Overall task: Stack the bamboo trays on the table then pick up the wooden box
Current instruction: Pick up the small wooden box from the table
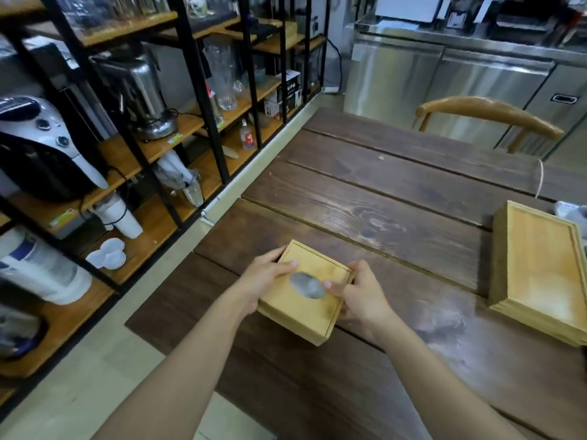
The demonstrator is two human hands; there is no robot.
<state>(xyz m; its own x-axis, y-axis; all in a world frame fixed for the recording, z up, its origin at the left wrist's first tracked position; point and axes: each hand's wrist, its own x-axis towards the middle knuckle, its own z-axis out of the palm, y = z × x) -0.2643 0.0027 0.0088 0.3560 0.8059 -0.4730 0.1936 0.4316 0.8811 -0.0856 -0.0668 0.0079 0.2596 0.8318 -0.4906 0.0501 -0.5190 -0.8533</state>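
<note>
My left hand (263,282) and right hand (359,296) clasp the square pale wooden box (305,308) with its oval top hole; smooth stacked bamboo trays (540,271) sit on the dark grained tabletop (381,192).

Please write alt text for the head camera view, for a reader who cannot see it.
Two bare hands, left hand and right hand, grip a wooden box with an oval top opening over a dark wooden table. Stacked bamboo trays sit at right.

Wooden box (305,300): pale honey-yellow w/ grey oval opening on top; bamboo trays (540,271): same light yellow, fine straight grain; surface (381,192): dark brown planks, swirled grain, whitish worn patches; shelving (190,74): black frame, orange-tan boards.
</note>
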